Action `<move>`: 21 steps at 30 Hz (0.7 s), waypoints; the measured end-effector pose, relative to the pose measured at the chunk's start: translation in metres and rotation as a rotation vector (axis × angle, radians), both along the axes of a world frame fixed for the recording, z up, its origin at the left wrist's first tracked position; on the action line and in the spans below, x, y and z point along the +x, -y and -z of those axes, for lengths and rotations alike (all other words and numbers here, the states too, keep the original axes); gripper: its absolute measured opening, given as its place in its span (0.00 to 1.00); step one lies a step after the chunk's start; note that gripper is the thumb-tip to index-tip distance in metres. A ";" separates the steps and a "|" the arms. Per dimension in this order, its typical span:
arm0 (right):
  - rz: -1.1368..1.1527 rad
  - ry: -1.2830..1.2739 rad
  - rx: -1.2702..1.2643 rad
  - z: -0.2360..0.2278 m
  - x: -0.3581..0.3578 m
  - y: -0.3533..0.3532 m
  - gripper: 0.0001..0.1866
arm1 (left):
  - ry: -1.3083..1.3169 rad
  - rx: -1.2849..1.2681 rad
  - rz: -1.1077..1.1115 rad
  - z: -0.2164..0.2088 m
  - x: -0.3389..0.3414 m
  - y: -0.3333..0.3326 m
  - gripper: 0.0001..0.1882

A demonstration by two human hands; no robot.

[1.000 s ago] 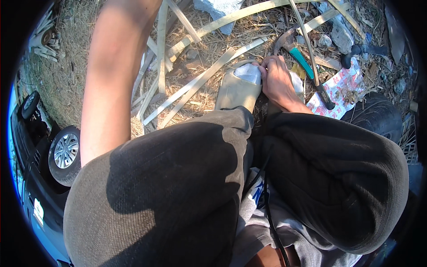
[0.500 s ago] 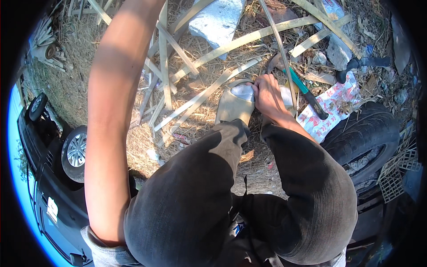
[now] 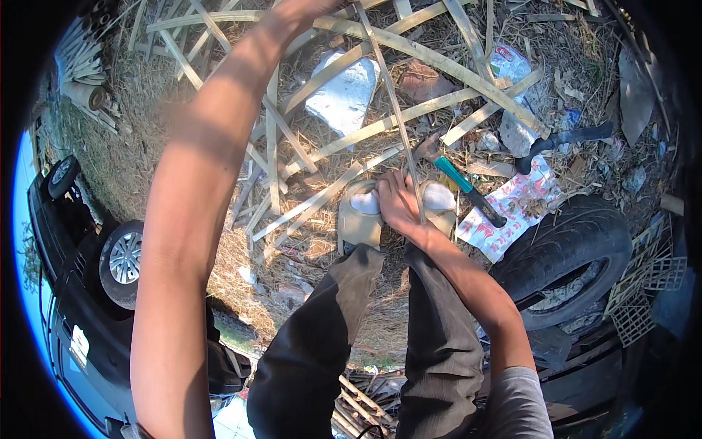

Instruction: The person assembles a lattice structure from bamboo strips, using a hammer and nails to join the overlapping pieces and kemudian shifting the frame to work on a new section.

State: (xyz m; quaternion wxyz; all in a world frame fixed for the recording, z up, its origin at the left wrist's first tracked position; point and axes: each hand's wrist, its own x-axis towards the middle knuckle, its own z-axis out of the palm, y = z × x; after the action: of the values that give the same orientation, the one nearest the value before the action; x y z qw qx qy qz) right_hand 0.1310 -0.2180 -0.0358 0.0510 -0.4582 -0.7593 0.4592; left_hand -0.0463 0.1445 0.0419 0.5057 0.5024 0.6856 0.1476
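Bamboo strip (image 3: 395, 110) upright, long axis running away, right hand (image 3: 398, 205) grip closed around its lower end

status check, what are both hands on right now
Right hand gripping thin bamboo strip down by the feet. Left hand up on flat woven bamboo slats. Teal-handled hammer lying alongside.

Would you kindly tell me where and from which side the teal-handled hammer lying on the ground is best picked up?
Grip the hammer by its handle, on the dark lower end, coming from above and from the person's right. The handle slants down-right, its dark end resting free on the printed sheet, while the head end lies beside the thin bamboo strip and the right hand.
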 end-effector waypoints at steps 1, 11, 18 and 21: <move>-0.015 -0.018 -0.003 -0.004 -0.005 -0.001 0.10 | -0.134 0.092 0.022 0.008 -0.012 0.003 0.45; 0.050 0.092 -0.044 -0.007 0.000 -0.008 0.12 | 0.084 -0.027 0.095 0.006 -0.010 -0.008 0.19; -0.040 0.095 -0.079 -0.017 0.002 -0.008 0.10 | 0.197 0.014 -0.037 0.010 -0.004 -0.006 0.28; -0.063 0.099 -0.039 -0.027 0.011 -0.011 0.10 | 0.235 0.012 -0.037 0.013 -0.004 -0.005 0.28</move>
State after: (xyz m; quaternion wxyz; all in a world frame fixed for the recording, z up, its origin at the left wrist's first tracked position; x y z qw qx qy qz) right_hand 0.1422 -0.2075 -0.0091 -0.0100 -0.4570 -0.7661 0.4519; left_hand -0.0507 0.1499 0.0294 0.5770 0.4720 0.6297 0.2187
